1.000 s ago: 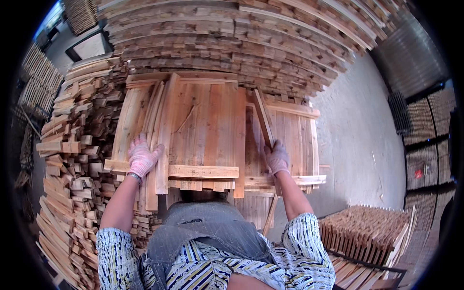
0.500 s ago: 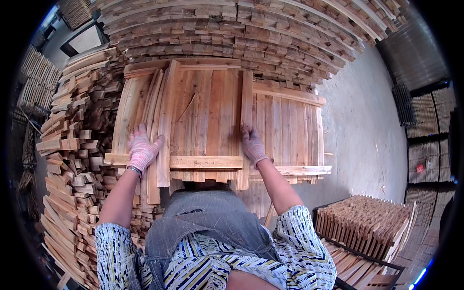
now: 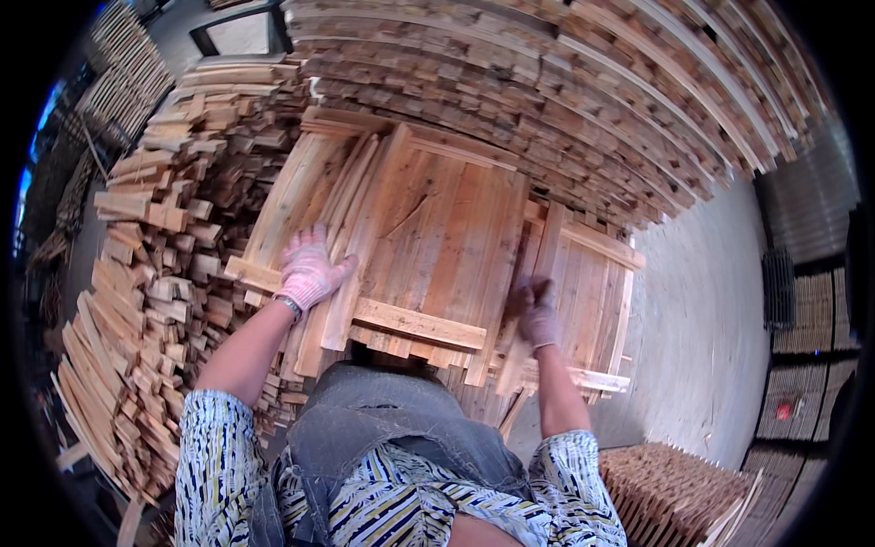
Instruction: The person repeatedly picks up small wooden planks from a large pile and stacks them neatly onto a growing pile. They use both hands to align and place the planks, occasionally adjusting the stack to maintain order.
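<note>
My left hand (image 3: 310,271), in a pink-and-white knit glove, lies on narrow wooden slats (image 3: 339,196) with its fingers spread. Beside its thumb, a long plank (image 3: 378,196) runs along the left of the middle wooden panel (image 3: 428,237). That panel is made of upright boards, with a crosspiece (image 3: 419,323) at its near end. My right hand (image 3: 538,314), also gloved and slightly blurred, is closed around a loose wooden board (image 3: 550,239). This board lies slanted between the middle panel and the right wooden panel (image 3: 591,283).
A tall stack of lumber (image 3: 538,73) stands behind the panels. Heaped wood offcuts (image 3: 164,301) crowd the left. Grey concrete floor (image 3: 702,310) shows at the right, with strapped stacks (image 3: 788,397) beyond it. A bundle of upright slats (image 3: 670,488) stands at lower right.
My right hand has moved right, carrying the board away from the middle panel's right edge. My left hand stays on the slats. The view has turned, tilting the scene.
</note>
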Demonstrator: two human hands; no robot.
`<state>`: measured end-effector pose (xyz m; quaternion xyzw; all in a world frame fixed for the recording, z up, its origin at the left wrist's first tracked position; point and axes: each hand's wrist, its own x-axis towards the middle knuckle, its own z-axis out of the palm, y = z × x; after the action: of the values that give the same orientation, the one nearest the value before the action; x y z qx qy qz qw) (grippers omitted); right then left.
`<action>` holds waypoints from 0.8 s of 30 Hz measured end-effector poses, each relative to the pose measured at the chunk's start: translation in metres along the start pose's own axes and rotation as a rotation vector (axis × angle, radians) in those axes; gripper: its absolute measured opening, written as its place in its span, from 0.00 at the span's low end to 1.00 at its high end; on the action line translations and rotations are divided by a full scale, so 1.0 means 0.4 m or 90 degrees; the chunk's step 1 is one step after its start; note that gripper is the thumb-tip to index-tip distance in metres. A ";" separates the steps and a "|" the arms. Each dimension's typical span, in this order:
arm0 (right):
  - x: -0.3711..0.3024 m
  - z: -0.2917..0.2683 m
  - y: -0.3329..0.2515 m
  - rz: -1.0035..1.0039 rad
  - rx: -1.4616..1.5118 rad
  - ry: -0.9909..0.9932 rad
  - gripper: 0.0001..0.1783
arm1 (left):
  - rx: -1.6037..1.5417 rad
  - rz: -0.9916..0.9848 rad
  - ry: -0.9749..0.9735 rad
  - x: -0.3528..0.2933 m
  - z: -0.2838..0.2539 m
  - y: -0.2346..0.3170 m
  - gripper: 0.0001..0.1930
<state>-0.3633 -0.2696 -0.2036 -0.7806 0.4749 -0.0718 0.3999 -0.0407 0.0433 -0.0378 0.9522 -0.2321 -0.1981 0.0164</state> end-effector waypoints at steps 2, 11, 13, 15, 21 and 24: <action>-0.003 0.061 -0.017 -0.157 -0.070 0.073 0.39 | 0.012 -0.006 0.006 0.001 -0.003 -0.002 0.53; -0.043 0.132 -0.477 -0.173 0.214 -0.031 0.45 | -0.043 0.029 0.020 0.010 0.010 -0.030 0.48; -0.065 0.278 -0.633 -0.130 0.171 -0.118 0.53 | -0.081 0.043 -0.005 0.031 0.010 -0.058 0.47; -0.087 0.364 -0.709 -0.041 0.364 -0.242 0.51 | -0.175 0.061 0.008 0.055 0.001 -0.112 0.46; -0.102 0.484 -0.781 0.034 0.246 -0.176 0.47 | -0.328 -0.017 -0.046 0.116 -0.007 -0.196 0.46; -0.122 0.490 -0.784 -0.047 0.232 -0.089 0.50 | -0.498 0.011 -0.116 0.138 -0.005 -0.198 0.41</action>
<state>-0.0788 -0.0498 -0.1046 -0.7155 0.3961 -0.1172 0.5635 0.0394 0.0890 -0.0661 0.8505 -0.1480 -0.3549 0.3589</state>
